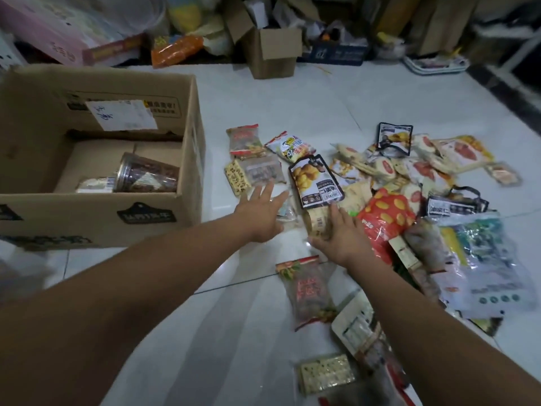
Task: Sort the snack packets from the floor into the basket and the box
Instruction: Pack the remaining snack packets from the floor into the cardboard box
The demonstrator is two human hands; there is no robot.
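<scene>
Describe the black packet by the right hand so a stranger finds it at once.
Start at the big cardboard box on the left; snack packets lie heaped on the white floor to its right. The black packet lies just beyond the fingers of the right hand. Two other black packets lie farther right; this one is nearest the box.
</scene>
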